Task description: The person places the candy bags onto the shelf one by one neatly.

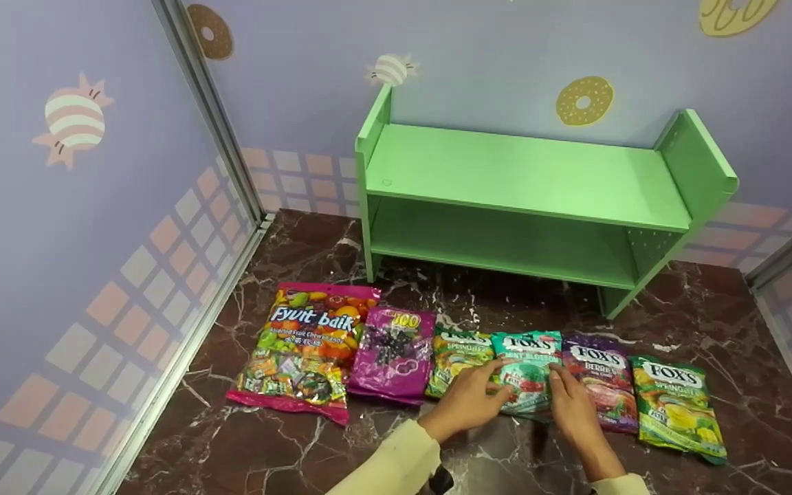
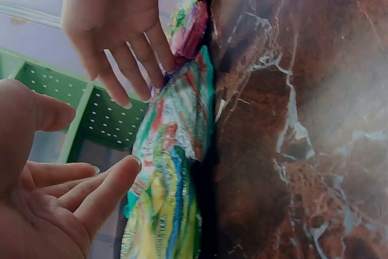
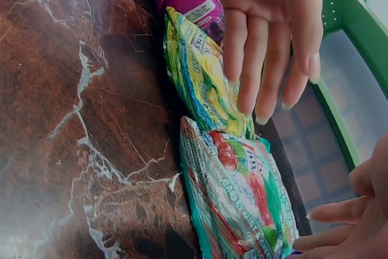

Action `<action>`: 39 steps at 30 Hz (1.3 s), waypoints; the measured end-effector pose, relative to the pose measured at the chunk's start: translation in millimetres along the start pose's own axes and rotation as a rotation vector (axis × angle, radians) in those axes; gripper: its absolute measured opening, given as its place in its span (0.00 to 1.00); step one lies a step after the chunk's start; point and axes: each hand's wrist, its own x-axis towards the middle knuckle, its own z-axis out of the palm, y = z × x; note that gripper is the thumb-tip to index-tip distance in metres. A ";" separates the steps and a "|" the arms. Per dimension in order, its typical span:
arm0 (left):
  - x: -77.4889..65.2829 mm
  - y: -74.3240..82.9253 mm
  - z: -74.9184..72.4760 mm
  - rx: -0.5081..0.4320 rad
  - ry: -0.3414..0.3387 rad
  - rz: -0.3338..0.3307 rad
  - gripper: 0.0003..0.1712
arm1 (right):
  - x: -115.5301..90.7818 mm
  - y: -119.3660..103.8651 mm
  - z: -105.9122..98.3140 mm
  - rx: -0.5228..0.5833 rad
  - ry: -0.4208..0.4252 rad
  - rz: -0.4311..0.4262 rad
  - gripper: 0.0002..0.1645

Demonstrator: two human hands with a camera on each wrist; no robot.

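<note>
Several candy bags lie in a row on the dark marble floor. My left hand [image 1: 468, 405] reaches over the green and yellow Fox's Springtea bag [image 1: 461, 354] to the left side of the teal Fox's Mint Blossom bag [image 1: 525, 378]. At that bag's right side is my right hand [image 1: 575, 409], beside the purple Fox's Berries bag [image 1: 602, 378]. In the left wrist view, the left hand [image 2: 60, 210] has loosely extended fingers near the wrappers. The right hand [image 3: 345, 228] shows only partly in its own wrist view, so its contact is unclear.
A green two-tier shelf [image 1: 526, 175] stands behind the row against the patterned wall. Leftward lie a large Fyuit Baik bag [image 1: 303, 350] and a magenta candy bag [image 1: 394, 354]. Another yellow-green Fox's bag [image 1: 678, 409] ends the row at right.
</note>
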 end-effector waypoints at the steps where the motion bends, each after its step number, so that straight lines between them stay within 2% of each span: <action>1: 1.0 -0.9 1.1 0.006 -0.008 -0.002 0.29 | 0.5 0.1 0.5 -0.003 -0.002 0.001 0.29; 4: 3.1 -2.3 3.0 0.045 -0.038 -0.019 0.31 | 2.3 0.2 1.7 -0.004 -0.027 0.018 0.29; 7: 4.0 -1.9 4.0 0.136 -0.062 -0.025 0.34 | 3.8 1.0 2.7 -0.015 -0.048 0.035 0.29; 10: 5.2 0.2 5.0 0.238 -0.065 -0.028 0.36 | 5.4 2.3 3.4 -0.023 -0.055 0.047 0.29; 13: 6.8 2.3 6.7 0.295 -0.059 -0.054 0.37 | 7.1 3.9 4.0 -0.028 -0.052 0.048 0.28; 19: 9.5 4.8 8.5 0.272 -0.053 -0.115 0.39 | 8.8 6.5 2.6 -0.020 -0.054 0.057 0.28; 25: 15.2 2.5 9.7 0.263 -0.044 -0.115 0.37 | 10.7 11.1 0.2 -0.008 -0.037 0.071 0.27; 33: 23.1 -1.8 11.0 0.324 0.015 -0.125 0.35 | 14.5 17.1 -0.2 0.028 -0.023 0.081 0.24; 39: 24.0 -1.7 12.9 0.301 0.027 -0.150 0.33 | 15.9 19.2 -1.8 0.048 -0.037 0.103 0.25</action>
